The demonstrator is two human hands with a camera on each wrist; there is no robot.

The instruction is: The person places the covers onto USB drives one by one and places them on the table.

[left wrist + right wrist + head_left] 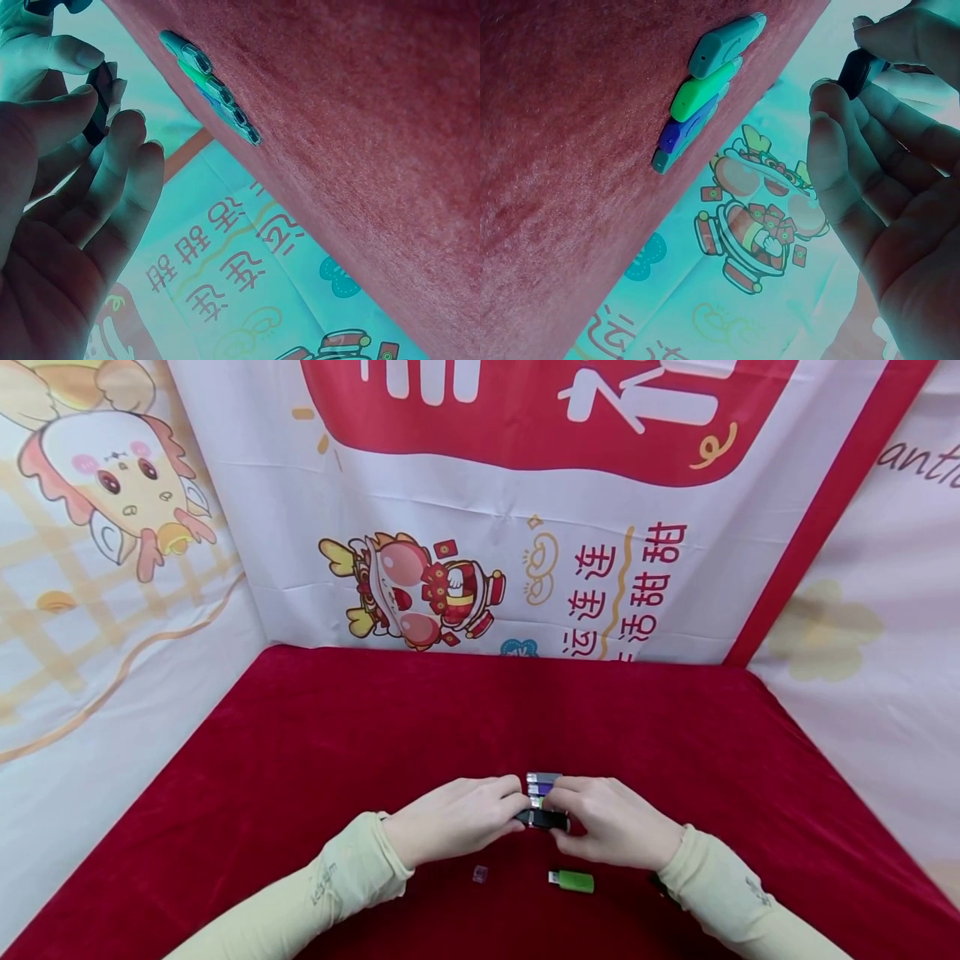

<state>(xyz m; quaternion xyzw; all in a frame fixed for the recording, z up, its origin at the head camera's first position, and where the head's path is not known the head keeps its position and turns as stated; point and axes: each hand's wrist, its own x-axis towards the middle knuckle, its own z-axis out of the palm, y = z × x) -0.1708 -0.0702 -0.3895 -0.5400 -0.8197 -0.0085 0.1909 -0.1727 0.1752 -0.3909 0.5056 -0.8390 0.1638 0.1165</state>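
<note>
Above the red cloth, both hands hold a black USB stick (546, 819) between them. My left hand (461, 814) pinches one end with thumb and fingertips. The other end is pinched by my right hand (611, 822). In the right wrist view the dark body of the stick (857, 73) shows between the fingertips; in the left wrist view its long side (96, 112) is partly covered by fingers. Just beyond the hands lies a row of capped-looking sticks, among them a grey one (724, 49), a green one (705, 91) and a purple one (684, 129).
Nearer the body, a green USB stick (576, 882) lies with its metal plug bare, pointing left. A small see-through cap (480, 874) is left of it. Something dark (657, 885) peeks out beside the right sleeve. Printed cloth walls (480, 502) enclose the red table (390, 710).
</note>
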